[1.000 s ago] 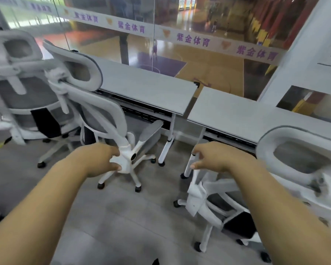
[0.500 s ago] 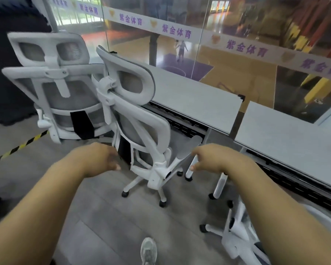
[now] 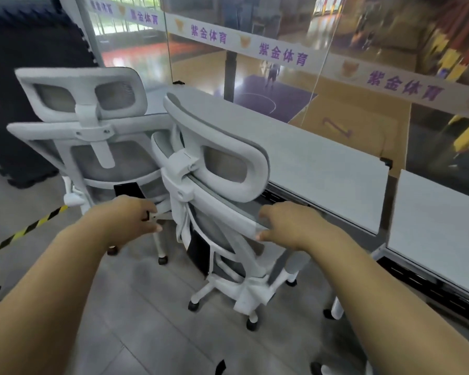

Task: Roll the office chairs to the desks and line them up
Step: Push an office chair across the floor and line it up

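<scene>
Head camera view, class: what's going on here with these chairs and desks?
A person stands behind the nearer white office chair, which sits beside the long grey desk. The right hand grips the edge of its backrest. The left hand is curled near the other side, but its contact is unclear. A second chair stands close on the left.

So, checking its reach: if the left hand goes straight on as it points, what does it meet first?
Likely the nearer chair's white back frame, just ahead of the left hand, though depth is unclear.
</scene>
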The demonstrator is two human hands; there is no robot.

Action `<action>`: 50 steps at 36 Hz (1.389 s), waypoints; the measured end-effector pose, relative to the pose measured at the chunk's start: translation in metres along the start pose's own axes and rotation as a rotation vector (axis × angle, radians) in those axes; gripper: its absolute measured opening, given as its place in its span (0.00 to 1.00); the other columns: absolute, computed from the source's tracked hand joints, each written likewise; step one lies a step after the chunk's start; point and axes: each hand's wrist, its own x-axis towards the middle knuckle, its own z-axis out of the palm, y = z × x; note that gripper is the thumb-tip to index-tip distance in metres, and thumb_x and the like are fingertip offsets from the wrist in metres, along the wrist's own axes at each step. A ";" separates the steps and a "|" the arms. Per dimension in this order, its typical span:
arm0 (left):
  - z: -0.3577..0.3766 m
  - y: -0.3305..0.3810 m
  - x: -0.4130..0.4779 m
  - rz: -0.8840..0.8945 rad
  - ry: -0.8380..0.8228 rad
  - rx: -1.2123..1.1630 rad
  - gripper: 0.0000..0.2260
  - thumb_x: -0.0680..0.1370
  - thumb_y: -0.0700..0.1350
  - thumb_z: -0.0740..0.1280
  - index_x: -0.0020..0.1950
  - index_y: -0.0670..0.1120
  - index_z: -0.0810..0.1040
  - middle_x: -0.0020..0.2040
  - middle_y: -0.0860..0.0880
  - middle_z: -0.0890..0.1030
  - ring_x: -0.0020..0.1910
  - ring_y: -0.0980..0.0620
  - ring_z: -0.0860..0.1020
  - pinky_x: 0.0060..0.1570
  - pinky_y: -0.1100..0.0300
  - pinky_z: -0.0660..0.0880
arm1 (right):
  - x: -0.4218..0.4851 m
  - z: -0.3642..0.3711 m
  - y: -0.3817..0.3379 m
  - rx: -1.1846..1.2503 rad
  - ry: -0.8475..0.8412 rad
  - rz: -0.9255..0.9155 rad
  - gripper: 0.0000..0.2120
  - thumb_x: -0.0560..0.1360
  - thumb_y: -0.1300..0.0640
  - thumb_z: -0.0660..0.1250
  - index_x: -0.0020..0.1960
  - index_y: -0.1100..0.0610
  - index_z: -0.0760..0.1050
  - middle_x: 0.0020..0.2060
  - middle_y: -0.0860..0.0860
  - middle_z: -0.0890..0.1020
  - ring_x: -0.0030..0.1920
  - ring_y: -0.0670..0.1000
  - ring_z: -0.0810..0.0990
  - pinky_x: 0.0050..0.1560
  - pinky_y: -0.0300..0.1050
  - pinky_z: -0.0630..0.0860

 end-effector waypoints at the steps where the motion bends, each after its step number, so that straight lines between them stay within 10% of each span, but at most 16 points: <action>1: -0.003 -0.006 0.010 0.012 0.006 0.001 0.22 0.74 0.61 0.65 0.65 0.55 0.71 0.60 0.52 0.77 0.56 0.50 0.75 0.57 0.51 0.74 | 0.007 -0.001 -0.005 -0.003 0.004 0.004 0.23 0.74 0.39 0.63 0.63 0.51 0.69 0.58 0.51 0.77 0.56 0.54 0.75 0.44 0.48 0.70; 19: -0.045 -0.065 0.165 0.499 0.167 0.003 0.23 0.76 0.44 0.64 0.71 0.51 0.66 0.71 0.47 0.64 0.67 0.44 0.66 0.64 0.51 0.67 | 0.064 0.002 -0.094 0.122 0.049 0.430 0.10 0.77 0.47 0.62 0.44 0.53 0.66 0.40 0.50 0.71 0.45 0.54 0.73 0.38 0.46 0.64; 25: -0.034 -0.062 0.188 0.753 0.287 0.039 0.21 0.73 0.47 0.64 0.64 0.40 0.75 0.64 0.36 0.74 0.63 0.33 0.70 0.63 0.40 0.66 | 0.052 0.014 -0.106 0.276 0.191 0.537 0.19 0.77 0.46 0.62 0.65 0.51 0.70 0.59 0.52 0.76 0.58 0.55 0.74 0.49 0.47 0.69; 39: -0.016 -0.069 0.186 0.871 0.294 -0.032 0.28 0.71 0.54 0.52 0.60 0.40 0.78 0.58 0.39 0.79 0.59 0.36 0.73 0.62 0.45 0.66 | 0.033 0.037 -0.107 0.317 0.295 0.543 0.21 0.76 0.43 0.62 0.67 0.48 0.71 0.61 0.48 0.76 0.62 0.52 0.72 0.54 0.45 0.69; 50: 0.007 -0.065 0.139 0.862 0.364 -0.099 0.17 0.72 0.45 0.73 0.60 0.43 0.79 0.57 0.43 0.80 0.57 0.41 0.76 0.60 0.47 0.70 | -0.013 0.051 -0.095 0.378 0.331 0.543 0.17 0.75 0.47 0.64 0.63 0.46 0.73 0.49 0.47 0.77 0.55 0.51 0.74 0.44 0.44 0.64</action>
